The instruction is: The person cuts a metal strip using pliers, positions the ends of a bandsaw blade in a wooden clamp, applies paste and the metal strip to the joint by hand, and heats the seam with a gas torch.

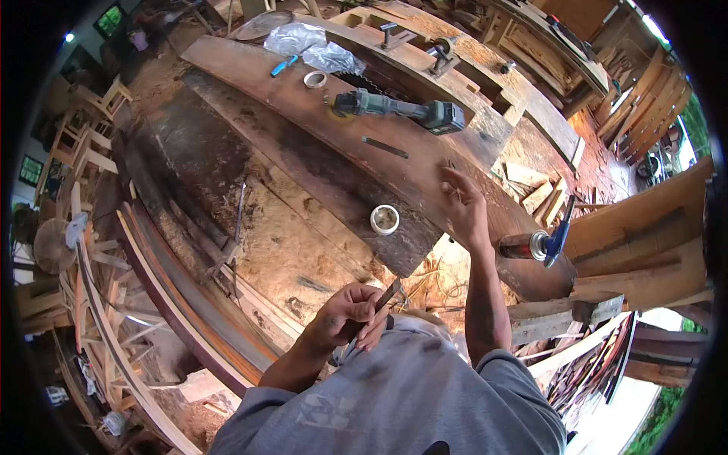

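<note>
My left hand (350, 315), close to my body, is closed around a dark, flat, narrow strip (389, 293) whose upper end points away from me; its material is unclear. My right hand (464, 199) is raised over the long brown plank (326, 129), its fingers apart and nothing visible in them. A similar dark strip (385, 147) lies on the plank. Beyond it rests a green cordless angle grinder (398, 111). A small round white tub (384, 219) stands on the dark wood between my hands. Right of my forearm is a gas can (522, 245) with a blue torch head (559, 236).
At the plank's far end are a tape roll (315, 79), a blue-handled tool (283, 66) and clear plastic bags (296, 38). A workbench with clamps (444, 54) runs behind. Curved wooden strips (186, 303) line the left. Sawdust and offcuts (527, 182) lie around.
</note>
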`<state>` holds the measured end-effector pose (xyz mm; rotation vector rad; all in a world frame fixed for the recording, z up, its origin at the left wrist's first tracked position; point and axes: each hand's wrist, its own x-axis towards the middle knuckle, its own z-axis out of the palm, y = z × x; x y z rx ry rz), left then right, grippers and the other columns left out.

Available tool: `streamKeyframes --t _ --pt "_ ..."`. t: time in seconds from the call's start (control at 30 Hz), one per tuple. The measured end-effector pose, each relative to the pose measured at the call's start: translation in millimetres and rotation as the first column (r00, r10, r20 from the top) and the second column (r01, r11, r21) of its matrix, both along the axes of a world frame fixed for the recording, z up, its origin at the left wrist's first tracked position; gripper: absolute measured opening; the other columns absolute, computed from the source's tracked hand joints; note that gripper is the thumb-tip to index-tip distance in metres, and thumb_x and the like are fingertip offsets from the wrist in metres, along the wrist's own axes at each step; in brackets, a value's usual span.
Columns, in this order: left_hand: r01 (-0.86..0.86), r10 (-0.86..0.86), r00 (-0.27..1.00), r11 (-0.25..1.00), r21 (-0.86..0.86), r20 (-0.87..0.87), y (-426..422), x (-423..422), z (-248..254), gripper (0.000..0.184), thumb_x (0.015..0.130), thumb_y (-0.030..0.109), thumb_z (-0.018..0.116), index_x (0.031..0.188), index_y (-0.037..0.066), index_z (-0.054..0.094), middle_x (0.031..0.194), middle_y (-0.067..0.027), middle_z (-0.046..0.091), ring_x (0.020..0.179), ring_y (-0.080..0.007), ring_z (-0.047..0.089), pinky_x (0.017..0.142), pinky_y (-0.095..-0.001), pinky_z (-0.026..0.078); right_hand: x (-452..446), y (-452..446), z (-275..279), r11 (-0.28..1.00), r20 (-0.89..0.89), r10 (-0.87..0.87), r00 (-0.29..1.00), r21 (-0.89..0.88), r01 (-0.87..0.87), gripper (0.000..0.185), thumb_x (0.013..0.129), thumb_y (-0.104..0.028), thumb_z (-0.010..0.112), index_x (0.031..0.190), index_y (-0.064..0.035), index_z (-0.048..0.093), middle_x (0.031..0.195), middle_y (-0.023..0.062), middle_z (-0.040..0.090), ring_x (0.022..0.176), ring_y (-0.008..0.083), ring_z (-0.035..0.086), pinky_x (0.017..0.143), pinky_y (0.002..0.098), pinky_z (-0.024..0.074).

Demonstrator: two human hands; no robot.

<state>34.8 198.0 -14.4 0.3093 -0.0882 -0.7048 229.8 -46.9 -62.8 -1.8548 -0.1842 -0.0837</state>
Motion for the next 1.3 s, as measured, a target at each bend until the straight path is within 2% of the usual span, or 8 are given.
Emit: streamKeyframes --t 0.03,0.1,0.17,0.5,0.83,0.97,1.23,1.3 --pt "0.019 -0.019 1.000 1.000 -0.015 -0.004 -1 4 -1 0.033 0.092 0.026 0.073 0.080 0.000 0.057 0.061 -0.0082 0.055 0.046 -0.0208 0.054 0.049 -0.0379 0.049 -33 15 66 0.979 -0.127 0.169 0.977 0.135 -0.152 0.029 0.095 -0.009 0.067 0.124 -0.0053 0.067 0.126 0.0115 0.067 0.111 0.0244 0.064 0.093 0.0344 0.0503" --pt "0.073 -0.074 0.997 0.997 -0.028 -0.014 -6 8 -3 0.032 0.092 0.025 0.073 0.081 0.000 0.058 0.061 -0.0084 0.055 0.046 -0.0207 0.054 0.050 -0.0380 0.049 -58 17 102 0.782 0.277 0.555 0.785 0.150 -0.606 0.017 0.094 -0.002 0.066 0.111 -0.0021 0.072 0.118 0.0100 0.070 0.109 0.0246 0.066 0.089 0.0371 0.0537" --pt "0.115 -0.114 0.993 0.993 -0.015 0.035 -11 14 -3 0.035 0.094 0.029 0.072 0.076 0.008 0.050 0.058 -0.0058 0.053 0.045 -0.0188 0.055 0.047 -0.0338 0.049 -76 19 133 0.599 0.222 0.745 0.629 0.193 -0.777 0.019 0.090 0.000 0.070 0.108 -0.0016 0.073 0.111 0.0136 0.070 0.103 0.0272 0.068 0.084 0.0372 0.0532" --pt "0.221 -0.220 0.975 0.975 -0.022 0.027 -29 12 6 0.033 0.090 0.023 0.073 0.077 0.006 0.048 0.056 -0.0073 0.054 0.041 -0.0178 0.054 0.042 -0.0321 0.047 -88 10 139 0.562 0.373 0.708 0.600 0.217 -0.798 0.010 0.084 -0.008 0.079 0.086 -0.0009 0.072 0.086 0.0160 0.070 0.077 0.0251 0.068 0.064 0.0350 0.0515" --pt "0.259 -0.259 0.966 0.966 -0.015 -0.012 -52 -9 17 0.036 0.089 0.025 0.077 0.075 0.008 0.049 0.051 -0.0069 0.053 0.038 -0.0197 0.054 0.038 -0.0325 0.044 -101 -10 150 0.440 0.296 0.821 0.489 0.218 -0.871 0.017 0.089 -0.013 0.076 0.098 0.0003 0.070 0.093 0.0138 0.069 0.083 0.0271 0.067 0.071 0.0372 0.0507" --pt "0.269 -0.268 0.963 0.957 -0.105 0.030 -75 -14 15 0.035 0.088 0.024 0.077 0.074 0.006 0.050 0.053 -0.0068 0.053 0.039 -0.0188 0.053 0.039 -0.0321 0.045 -127 -17 151 0.587 0.349 0.676 0.649 0.279 -0.760 0.028 0.095 -0.024 0.071 0.081 -0.0003 0.067 0.078 0.0134 0.067 0.070 0.0234 0.064 0.061 0.0338 0.0494" --pt "0.389 -0.380 0.920 0.913 -0.122 0.095 -129 -9 19 0.037 0.088 0.032 0.076 0.092 -0.001 0.061 0.061 -0.0071 0.057 0.047 -0.0194 0.057 0.051 -0.0362 0.052 -166 -72 148 0.805 0.241 0.519 0.820 0.186 -0.564 0.005 0.097 -0.006 0.064 0.096 -0.0031 0.060 0.085 0.0092 0.059 0.075 0.0242 0.061 0.068 0.0348 0.0488" --pt "0.236 -0.239 0.958 0.971 0.036 0.161 -139 -13 24 0.044 0.086 0.036 0.077 0.101 -0.002 0.060 0.066 -0.0082 0.059 0.055 -0.0214 0.061 0.060 -0.0365 0.054 -173 -81 151 0.831 0.226 0.500 0.836 0.144 -0.537 0.006 0.094 -0.001 0.064 0.098 -0.0028 0.059 0.086 0.0111 0.057 0.076 0.0283 0.061 0.067 0.0364 0.0487"
